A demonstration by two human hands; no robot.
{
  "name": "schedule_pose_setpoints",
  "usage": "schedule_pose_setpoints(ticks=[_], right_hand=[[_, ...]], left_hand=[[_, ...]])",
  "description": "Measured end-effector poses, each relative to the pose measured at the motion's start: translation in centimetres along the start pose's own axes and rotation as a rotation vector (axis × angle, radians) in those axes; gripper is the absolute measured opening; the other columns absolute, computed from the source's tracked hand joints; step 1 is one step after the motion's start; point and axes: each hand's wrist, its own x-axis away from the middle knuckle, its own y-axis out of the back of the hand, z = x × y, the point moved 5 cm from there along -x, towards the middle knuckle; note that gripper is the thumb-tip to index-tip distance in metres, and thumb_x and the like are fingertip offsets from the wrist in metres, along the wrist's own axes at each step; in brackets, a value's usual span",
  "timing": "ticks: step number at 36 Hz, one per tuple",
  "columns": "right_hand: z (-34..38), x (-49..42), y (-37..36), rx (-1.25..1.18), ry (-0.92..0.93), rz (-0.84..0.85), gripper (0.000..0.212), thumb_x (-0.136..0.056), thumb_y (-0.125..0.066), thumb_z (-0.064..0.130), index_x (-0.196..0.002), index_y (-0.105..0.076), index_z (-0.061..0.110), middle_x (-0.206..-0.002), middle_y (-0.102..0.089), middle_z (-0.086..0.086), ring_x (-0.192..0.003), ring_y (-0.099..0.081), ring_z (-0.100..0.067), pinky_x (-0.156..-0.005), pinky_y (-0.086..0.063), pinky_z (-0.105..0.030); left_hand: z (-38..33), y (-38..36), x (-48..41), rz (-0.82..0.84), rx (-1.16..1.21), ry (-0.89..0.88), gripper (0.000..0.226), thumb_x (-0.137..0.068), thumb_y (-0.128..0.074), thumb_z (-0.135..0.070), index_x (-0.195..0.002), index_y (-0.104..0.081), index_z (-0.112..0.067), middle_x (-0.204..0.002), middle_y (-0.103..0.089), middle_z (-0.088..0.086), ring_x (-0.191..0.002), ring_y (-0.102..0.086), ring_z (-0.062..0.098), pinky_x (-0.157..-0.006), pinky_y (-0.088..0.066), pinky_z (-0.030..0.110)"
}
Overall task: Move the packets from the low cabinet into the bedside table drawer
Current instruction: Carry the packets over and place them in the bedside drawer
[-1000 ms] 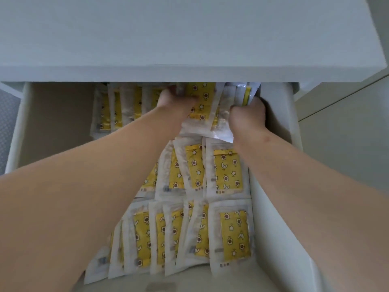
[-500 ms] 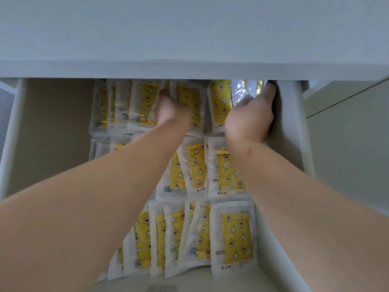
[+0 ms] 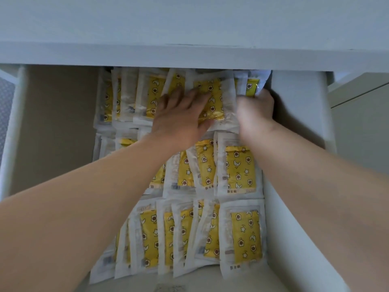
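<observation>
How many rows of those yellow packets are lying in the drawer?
3: a back row under the tabletop edge, a middle row, and a front row nearest the camera. The left arm hides part of them, and more may lie under the tabletop.

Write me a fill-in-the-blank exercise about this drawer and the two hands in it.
1. The packets lie in the drawer in ___ rows.
2. The left hand lies flat on a packet in the ___ row.
3. The right hand is at the drawer's back ___ corner.
4. The drawer's bare brown floor shows on its ___ side.

Missing words: three; back; right; left
</observation>
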Motion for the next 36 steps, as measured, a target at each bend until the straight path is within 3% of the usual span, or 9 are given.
schedule_pose_setpoints(ticks=[3,5,8,17,20,22,26,29,36], right_hand=[[0.7,0.4,0.7,-0.003,0.024,-0.118,0.009,-0.096,-0.043,0.009,-0.104,-0.044,0.009,-0.079,-0.044,0.000,-0.075,-0.046,-0.014,-0.055,-0.038,-0.015],[1.9,1.0,1.5,0.146,0.177,-0.209,0.028,-0.098,-0.039,0.012,-0.126,-0.043,0.010,-0.104,-0.051,-0.005,-0.092,-0.051,-0.017,-0.076,-0.038,-0.013],[3.2,2.2,2.0,0.283,0.335,-0.248,0.031,-0.100,-0.035,0.014,-0.128,-0.046,0.006,-0.125,-0.056,-0.010,-0.115,-0.052,-0.024,-0.071,-0.028,-0.014],[4.8,3.4,2.3,0.169,0.369,-0.264,0.032,-0.095,-0.042,0.003,-0.124,-0.053,0.002,-0.129,-0.056,-0.012,-0.119,-0.049,-0.024,-0.072,-0.020,-0.004],[3.9,2.3,1.4,0.104,0.221,-0.161,0.021,-0.095,-0.043,0.006,-0.113,-0.052,0.001,-0.116,-0.058,-0.017,-0.095,-0.053,-0.026,-0.072,-0.033,-0.014],[2.9,1.7,0.8,0.162,0.167,-0.079,0.035,-0.096,-0.042,0.011,-0.131,-0.039,0.009,-0.111,-0.053,-0.007,-0.095,-0.054,-0.022,-0.082,-0.042,-0.023],[0.9,0.7,0.8,0.284,0.075,0.002,0.050,-0.093,-0.042,0.006,-0.139,-0.028,0.021,-0.086,-0.043,0.000,-0.081,-0.050,-0.019,-0.058,-0.038,-0.024],[1.0,0.5,0.6,0.331,0.090,0.029,0.049,-0.093,-0.046,0.006,-0.137,-0.031,0.020,-0.096,-0.046,-0.002,-0.082,-0.050,-0.017,-0.048,-0.031,-0.017],[3.5,1.9,1.9,0.530,0.287,-0.119,0.025,-0.096,-0.035,0.002,-0.111,-0.054,0.009,-0.119,-0.058,-0.015,-0.110,-0.055,-0.029,-0.066,-0.028,-0.017]], left_hand=[[0.2,-0.6,-0.1,0.036,-0.045,0.030,0.062,-0.094,-0.020,-0.060,-0.148,0.003,-0.040,-0.159,0.001,-0.008,-0.146,0.007,0.023,-0.116,0.002,0.046],[0.0,-0.6,-0.1,0.038,-0.065,0.028,0.063,-0.093,-0.020,-0.063,-0.148,0.003,-0.041,-0.159,0.003,-0.008,-0.146,0.008,0.023,-0.116,0.001,0.048],[0.0,-0.6,0.0,0.032,-0.077,0.027,0.064,-0.092,-0.021,-0.063,-0.148,0.003,-0.041,-0.159,0.006,-0.008,-0.145,0.008,0.024,-0.116,0.000,0.048],[0.1,0.2,-0.1,-0.044,-0.127,-0.003,0.061,-0.096,-0.036,-0.046,-0.149,-0.006,-0.036,-0.158,-0.004,-0.002,-0.144,-0.004,0.025,-0.113,-0.012,0.046],[0.2,0.4,0.0,-0.053,-0.119,-0.003,0.058,-0.096,-0.038,-0.043,-0.148,-0.013,-0.032,-0.157,-0.008,-0.001,-0.144,-0.005,0.024,-0.113,-0.012,0.044],[0.4,0.4,0.1,-0.057,-0.091,0.015,0.061,-0.096,-0.040,-0.040,-0.148,-0.012,-0.028,-0.157,-0.007,-0.001,-0.144,-0.004,0.022,-0.114,-0.011,0.042],[0.5,0.4,0.2,-0.088,-0.005,0.057,0.067,-0.094,-0.045,-0.031,-0.150,-0.009,-0.018,-0.158,-0.009,-0.001,-0.145,-0.003,0.018,-0.116,-0.005,0.038],[0.5,0.4,0.2,-0.100,0.037,0.054,0.074,-0.092,-0.047,-0.026,-0.151,-0.001,-0.025,-0.158,-0.010,0.000,-0.145,-0.003,0.019,-0.116,-0.003,0.039],[0.5,-0.1,0.1,-0.033,-0.066,0.003,0.068,-0.097,-0.038,-0.029,-0.148,0.006,-0.040,-0.159,-0.003,0.001,-0.145,0.002,0.023,-0.116,-0.002,0.042]])
